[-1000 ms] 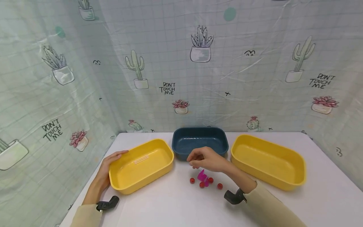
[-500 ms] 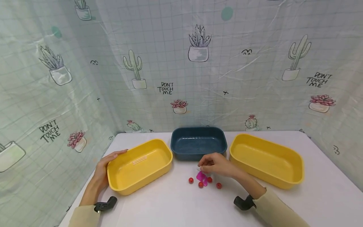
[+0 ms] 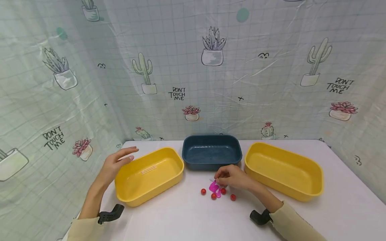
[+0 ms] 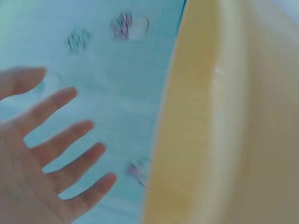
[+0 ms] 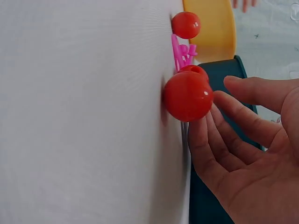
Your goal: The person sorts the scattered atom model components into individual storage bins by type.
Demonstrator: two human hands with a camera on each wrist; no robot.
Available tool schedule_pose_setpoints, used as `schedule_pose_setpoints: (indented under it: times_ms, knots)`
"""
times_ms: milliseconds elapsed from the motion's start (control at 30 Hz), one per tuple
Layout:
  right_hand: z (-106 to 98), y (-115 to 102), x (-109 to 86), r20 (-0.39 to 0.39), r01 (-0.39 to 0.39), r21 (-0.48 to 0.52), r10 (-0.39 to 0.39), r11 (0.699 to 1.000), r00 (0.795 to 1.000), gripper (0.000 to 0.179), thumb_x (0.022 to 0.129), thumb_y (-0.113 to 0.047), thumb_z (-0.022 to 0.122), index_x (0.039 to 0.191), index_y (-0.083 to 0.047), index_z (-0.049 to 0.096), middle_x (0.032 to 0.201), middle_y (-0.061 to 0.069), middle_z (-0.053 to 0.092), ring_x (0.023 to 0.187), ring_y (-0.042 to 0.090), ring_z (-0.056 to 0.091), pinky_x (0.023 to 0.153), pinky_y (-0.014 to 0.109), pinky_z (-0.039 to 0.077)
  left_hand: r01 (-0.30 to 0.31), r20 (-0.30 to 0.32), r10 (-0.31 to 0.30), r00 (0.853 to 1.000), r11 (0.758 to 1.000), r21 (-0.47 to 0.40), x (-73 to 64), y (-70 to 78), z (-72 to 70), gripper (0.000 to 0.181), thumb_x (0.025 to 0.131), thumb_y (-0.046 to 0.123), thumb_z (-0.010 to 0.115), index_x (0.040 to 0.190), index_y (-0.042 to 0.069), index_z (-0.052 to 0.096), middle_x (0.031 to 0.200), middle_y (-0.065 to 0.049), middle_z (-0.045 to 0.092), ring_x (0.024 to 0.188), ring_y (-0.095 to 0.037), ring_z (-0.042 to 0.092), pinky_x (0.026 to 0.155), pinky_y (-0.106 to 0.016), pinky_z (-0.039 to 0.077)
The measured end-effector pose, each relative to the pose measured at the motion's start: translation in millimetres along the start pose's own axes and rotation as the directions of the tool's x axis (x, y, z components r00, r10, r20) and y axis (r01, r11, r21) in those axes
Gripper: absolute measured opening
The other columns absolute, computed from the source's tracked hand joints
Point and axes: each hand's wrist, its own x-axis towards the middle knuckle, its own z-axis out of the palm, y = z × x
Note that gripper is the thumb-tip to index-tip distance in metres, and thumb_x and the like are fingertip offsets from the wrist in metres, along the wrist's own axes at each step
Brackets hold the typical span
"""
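Observation:
My left hand (image 3: pixel 116 164) is held over the left rim of the left yellow tray (image 3: pixel 144 194), its fingers spread and straight in the left wrist view. Thin pale sticks (image 3: pixel 149 170) lie in that tray. My right hand (image 3: pixel 235 177) is low over the table, fingers bent, just behind small magenta plastic pieces (image 3: pixel 214 187). Its thumb stands apart from the fingers in the right wrist view, with some fingertips hidden behind a glossy red ball (image 5: pixel 188 96). A small whitish bit (image 3: pixel 212 179) shows by its fingertips. Several red balls (image 3: pixel 203 191) surround the magenta pieces.
A dark blue tray (image 3: pixel 212 166) stands at the back centre, behind the right hand. A second yellow tray (image 3: pixel 283 180) is to the right, close to the right forearm. The white table (image 3: pixel 181 221) ends at a printed curtain (image 3: pixel 169 117) behind and on the left.
The left hand has lifted from the left yellow tray's rim, fingers spreading. The right hand has come down and to the right, to the magenta pieces.

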Motion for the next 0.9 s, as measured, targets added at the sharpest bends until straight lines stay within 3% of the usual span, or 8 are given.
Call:
schedule_pose_setpoints:
  times_ms: [133,267,400,567,700,900]
  knots:
    - [1,3,-0.1,-0.010,-0.021,-0.027,0.020,0.999,1.000,0.017,0.096,-0.015,0.072,0.110,-0.004,0.073,0.090,0.002,0.070,0.081,0.016,0.063,0.072,0.022,0.058,-0.117,0.018,0.115,0.993,0.985,0.125,-1.4,35.7,14.1,0.038,0.104,0.026,0.062,0.140,0.015,0.064,0.143,-0.008,0.064,0.126,-0.030,0.062,0.106,-0.046,0.055]
    - [2,2,0.1,-0.018,-0.028,-0.048,0.027,0.998,0.999,0.016,0.096,-0.014,0.072,0.109,-0.005,0.074,0.091,0.002,0.071,0.081,0.015,0.063,0.072,0.021,0.058,-0.162,0.064,0.156,0.986,0.981,0.110,-6.5,63.7,33.1,0.036,0.103,0.024,0.064,0.138,0.016,0.064,0.134,-0.007,0.069,0.114,-0.025,0.068,0.095,-0.026,0.057]
    - [3,1,0.8,-0.027,-0.032,-0.066,0.031,0.997,0.999,0.018,0.096,-0.013,0.072,0.111,-0.004,0.074,0.092,0.002,0.071,0.080,0.014,0.063,0.071,0.021,0.058,-0.134,0.167,0.136,0.977,0.991,-0.021,-9.1,81.7,57.4,0.035,0.104,0.025,0.062,0.138,0.015,0.063,0.124,-0.010,0.073,0.103,-0.029,0.071,0.086,-0.031,0.061]
    - [3,1,0.6,-0.018,-0.035,-0.084,0.034,0.996,0.999,0.022,0.096,-0.013,0.071,0.116,-0.004,0.073,0.092,0.001,0.071,0.078,0.012,0.063,0.070,0.019,0.057,-0.059,0.266,0.098,0.959,0.987,-0.151,-10.6,90.8,87.9,0.036,0.104,0.027,0.062,0.138,0.014,0.061,0.119,-0.016,0.074,0.098,-0.033,0.073,0.083,-0.033,0.063]
    - [1,1,0.0,-0.006,-0.023,-0.105,0.022,0.994,1.000,0.024,0.095,-0.012,0.072,0.118,-0.006,0.074,0.089,0.000,0.069,0.076,0.013,0.061,0.068,0.018,0.054,0.008,0.284,0.038,0.958,0.987,-0.158,-14.1,93.0,109.4,0.038,0.104,0.030,0.063,0.139,0.018,0.059,0.122,-0.011,0.073,0.103,-0.026,0.074,0.088,-0.025,0.060]
    - [1,1,-0.1,-0.002,-0.014,-0.121,0.013,0.993,1.000,0.024,0.090,-0.009,0.077,0.114,-0.006,0.074,0.083,-0.001,0.066,0.075,0.015,0.059,0.065,0.020,0.054,0.029,0.292,0.010,0.956,0.991,-0.128,-20.1,96.6,128.6,0.042,0.103,0.028,0.063,0.143,0.019,0.057,0.125,-0.005,0.073,0.108,-0.019,0.071,0.091,-0.024,0.059]
